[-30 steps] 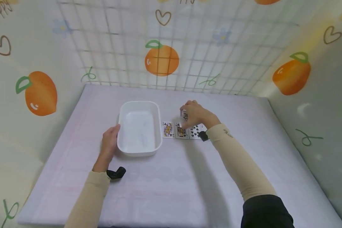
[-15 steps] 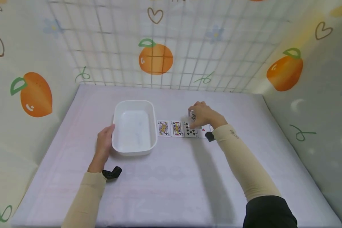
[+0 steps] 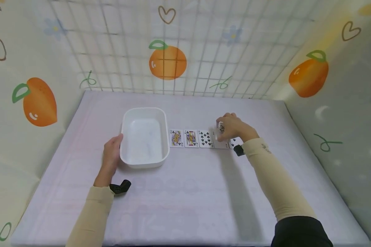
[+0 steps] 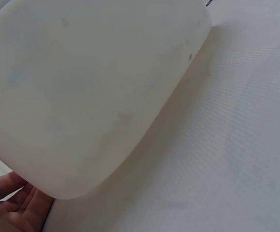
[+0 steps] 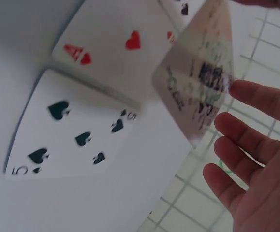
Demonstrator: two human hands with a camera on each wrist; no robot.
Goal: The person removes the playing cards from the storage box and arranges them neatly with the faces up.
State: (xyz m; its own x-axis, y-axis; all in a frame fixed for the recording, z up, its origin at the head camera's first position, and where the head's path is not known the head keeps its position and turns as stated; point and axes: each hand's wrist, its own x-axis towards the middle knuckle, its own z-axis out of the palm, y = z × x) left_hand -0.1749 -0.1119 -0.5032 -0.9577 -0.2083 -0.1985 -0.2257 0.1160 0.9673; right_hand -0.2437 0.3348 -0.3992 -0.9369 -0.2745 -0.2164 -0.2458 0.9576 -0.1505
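a: the right hand (image 3: 233, 127) is out at the right end of the card row, fingers curled round a small deck of cards (image 3: 221, 128) held upright. the left hand (image 3: 111, 156) lies against the near left wall of the white tub (image 3: 144, 164), fingers fairly straight, more steadying than gripping.

b: and the row itself?

a: it runs rightward from just beside the tub: two face cards (image 3: 183, 138), then a black spot card (image 3: 205, 138), then a card partly hidden by the hand. in the right wrist view a red ace (image 5: 115, 53) lies flat with the five of spades (image 5: 81, 135) overlapping its edge, and the deck (image 5: 200, 77) is tilted over them, blurred.

b: so how would you lay one well from here?

a: i'd judge the care lies in sliding only one card off the deck, thumb pushing and the other fingers holding the rest back. set it flat, edge close to its neighbour, so the row stays in line.

b: risks?

a: dragging the overlapped cards with the heel of the hand, or two cards coming off together. the left hand on the tub keeps it from being nudged into the row.
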